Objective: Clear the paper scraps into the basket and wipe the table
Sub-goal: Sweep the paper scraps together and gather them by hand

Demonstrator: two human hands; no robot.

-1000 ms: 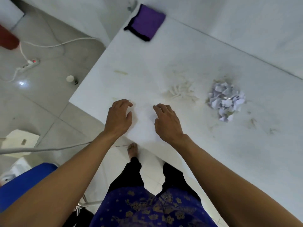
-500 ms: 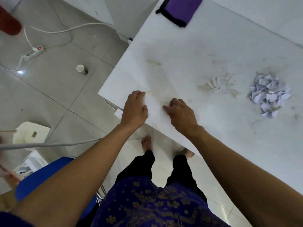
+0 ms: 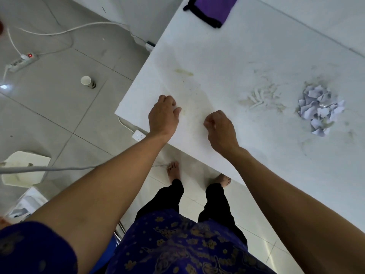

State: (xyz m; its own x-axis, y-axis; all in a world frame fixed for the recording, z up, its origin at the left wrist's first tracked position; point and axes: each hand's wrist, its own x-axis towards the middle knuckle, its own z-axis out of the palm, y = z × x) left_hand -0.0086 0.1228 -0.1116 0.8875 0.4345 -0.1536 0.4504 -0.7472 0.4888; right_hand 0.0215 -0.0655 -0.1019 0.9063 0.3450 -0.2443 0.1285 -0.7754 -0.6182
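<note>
you won't find any readable text, label, brand or number here; nothing legible shows on anything in view.

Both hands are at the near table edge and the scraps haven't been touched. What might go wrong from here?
1. No basket is in view, so the paper scraps may get swept onto the floor.
2. Wiping first with the purple cloth could smear the yellowish stains into the scraps.
3. Cables run near the bare feet: a possible trip hazard.

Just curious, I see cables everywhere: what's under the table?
Under the table's near corner: a white socket with its cable, and the person's bare feet. Everything further beneath is hidden by the tabletop.
</note>
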